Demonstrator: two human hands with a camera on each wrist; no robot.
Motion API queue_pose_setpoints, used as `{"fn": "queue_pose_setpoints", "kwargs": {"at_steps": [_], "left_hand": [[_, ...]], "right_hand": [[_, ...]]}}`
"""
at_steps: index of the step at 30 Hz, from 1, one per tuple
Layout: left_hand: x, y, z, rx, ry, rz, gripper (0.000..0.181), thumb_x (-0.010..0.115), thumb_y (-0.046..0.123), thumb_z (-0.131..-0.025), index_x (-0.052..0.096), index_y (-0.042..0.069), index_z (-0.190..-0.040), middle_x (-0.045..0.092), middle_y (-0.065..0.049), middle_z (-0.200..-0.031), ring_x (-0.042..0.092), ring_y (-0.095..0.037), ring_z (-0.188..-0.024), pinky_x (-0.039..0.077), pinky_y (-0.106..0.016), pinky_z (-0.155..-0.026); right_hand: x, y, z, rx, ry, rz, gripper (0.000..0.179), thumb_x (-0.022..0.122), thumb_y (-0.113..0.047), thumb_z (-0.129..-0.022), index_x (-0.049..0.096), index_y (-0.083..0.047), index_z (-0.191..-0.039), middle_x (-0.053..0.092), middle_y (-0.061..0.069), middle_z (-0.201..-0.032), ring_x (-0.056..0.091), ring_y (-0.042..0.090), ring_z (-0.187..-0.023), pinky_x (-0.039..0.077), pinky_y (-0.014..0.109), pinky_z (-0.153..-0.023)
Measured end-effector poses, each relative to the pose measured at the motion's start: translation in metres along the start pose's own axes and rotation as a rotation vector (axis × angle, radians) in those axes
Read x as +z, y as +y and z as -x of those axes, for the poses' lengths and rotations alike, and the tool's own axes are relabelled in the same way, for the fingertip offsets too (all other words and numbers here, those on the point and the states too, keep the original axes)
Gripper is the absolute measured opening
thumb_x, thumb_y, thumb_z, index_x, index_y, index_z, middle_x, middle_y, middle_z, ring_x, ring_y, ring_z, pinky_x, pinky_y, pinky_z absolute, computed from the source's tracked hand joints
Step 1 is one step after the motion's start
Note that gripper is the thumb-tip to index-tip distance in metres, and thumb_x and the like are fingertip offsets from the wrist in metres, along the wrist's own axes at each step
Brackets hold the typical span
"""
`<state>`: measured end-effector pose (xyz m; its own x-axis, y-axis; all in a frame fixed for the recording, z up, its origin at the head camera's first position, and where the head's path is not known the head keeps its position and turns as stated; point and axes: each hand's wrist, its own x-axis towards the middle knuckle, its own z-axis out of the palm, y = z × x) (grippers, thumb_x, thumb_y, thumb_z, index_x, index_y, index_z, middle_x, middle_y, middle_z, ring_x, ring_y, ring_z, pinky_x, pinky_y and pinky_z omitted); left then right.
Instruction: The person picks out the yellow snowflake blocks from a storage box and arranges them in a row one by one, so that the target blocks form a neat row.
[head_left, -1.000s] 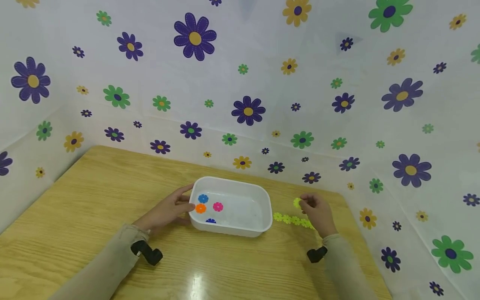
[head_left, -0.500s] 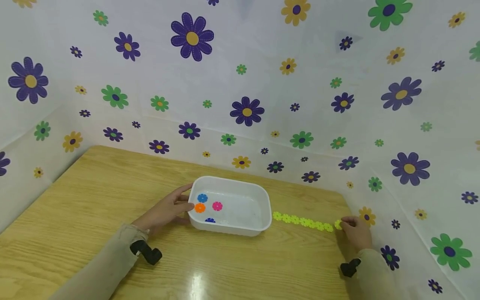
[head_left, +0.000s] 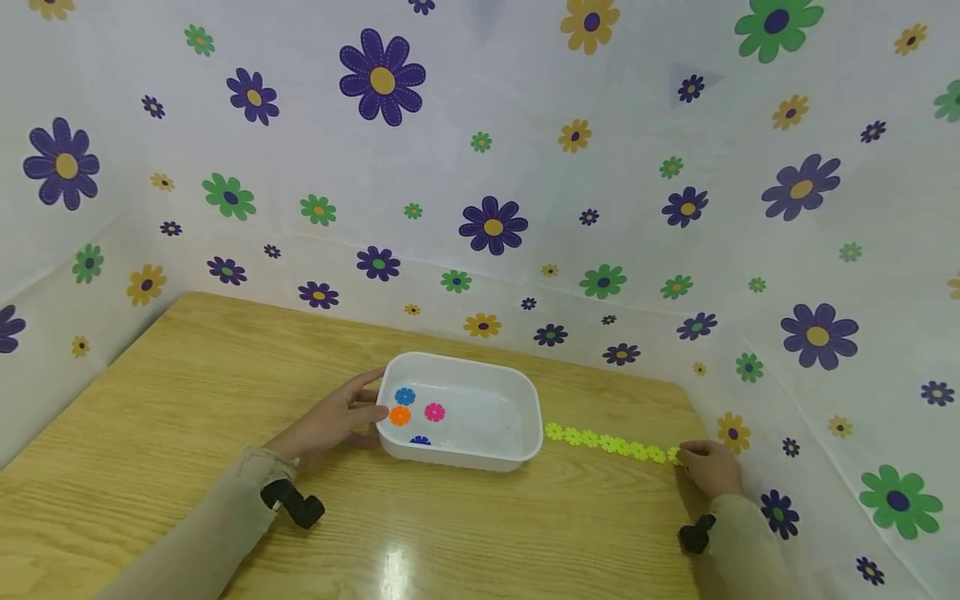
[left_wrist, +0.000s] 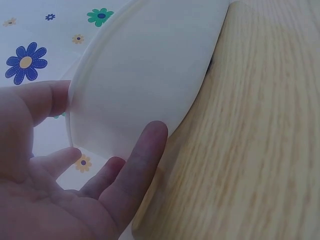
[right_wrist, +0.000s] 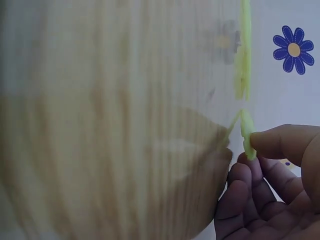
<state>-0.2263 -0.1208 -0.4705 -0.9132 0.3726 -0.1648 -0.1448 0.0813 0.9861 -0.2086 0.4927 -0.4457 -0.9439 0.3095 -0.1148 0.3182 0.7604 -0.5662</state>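
A white plastic tub [head_left: 487, 421] stands near the middle of the table. My left hand [head_left: 330, 421] grips its left end, thumb at the rim and other fingers spread along the outer wall [left_wrist: 140, 75]. Inside lie a light blue [head_left: 405, 396], an orange [head_left: 400, 416], a pink [head_left: 434, 412] and a dark blue [head_left: 420, 441] flower-shaped disc. From the tub's right side runs a row of yellow flower discs [head_left: 590, 439]. At the row's right end, my right hand [head_left: 714, 471] pinches another yellow flower disc [right_wrist: 247, 137], held on edge by thumb and fingertips in the right wrist view.
The wooden table [head_left: 480, 533] ends just past my right hand. A white cloth with printed flowers [head_left: 420, 167] hangs behind it and along both sides. Black camera mounts [head_left: 296, 504] are strapped to both wrists.
My right hand has moved right with the yellow disc, from above the row to its far end, then slightly lower onto the table. My left hand has stayed on the tub.
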Motion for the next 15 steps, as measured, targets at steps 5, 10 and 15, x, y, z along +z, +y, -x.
{"fn": "queue_pose_setpoints", "kwargs": {"at_steps": [5,10,15], "left_hand": [[0.0,0.0,-0.001,-0.001,0.001,-0.01,0.073,0.065,0.022,-0.103,0.026,0.028,-0.165,0.047,-0.025,-0.147,0.064,-0.034,-0.116,0.062,-0.048,-0.089],[0.0,-0.001,-0.001,0.002,0.0,-0.015,0.073,0.065,0.021,-0.103,0.026,0.027,-0.165,0.047,-0.025,-0.147,0.064,-0.034,-0.116,0.062,-0.048,-0.09],[-0.002,0.0,-0.001,-0.001,0.0,-0.014,0.072,0.063,0.02,-0.104,0.025,0.027,-0.165,0.047,-0.025,-0.145,0.063,-0.035,-0.116,0.062,-0.048,-0.091]], "right_hand": [[0.003,-0.006,0.001,-0.008,-0.012,0.04,0.04,0.058,-0.024,-0.101,0.066,0.009,-0.123,0.062,0.033,-0.125,0.056,0.049,-0.116,0.05,0.058,-0.095],[0.004,-0.01,0.002,0.012,-0.015,0.045,0.039,0.057,-0.023,-0.101,0.065,0.009,-0.122,0.061,0.034,-0.127,0.055,0.05,-0.117,0.048,0.061,-0.098],[0.004,-0.011,-0.001,0.029,-0.018,0.024,0.042,0.053,-0.024,-0.103,0.061,0.01,-0.126,0.061,0.032,-0.124,0.06,0.043,-0.109,0.053,0.051,-0.089]]}}
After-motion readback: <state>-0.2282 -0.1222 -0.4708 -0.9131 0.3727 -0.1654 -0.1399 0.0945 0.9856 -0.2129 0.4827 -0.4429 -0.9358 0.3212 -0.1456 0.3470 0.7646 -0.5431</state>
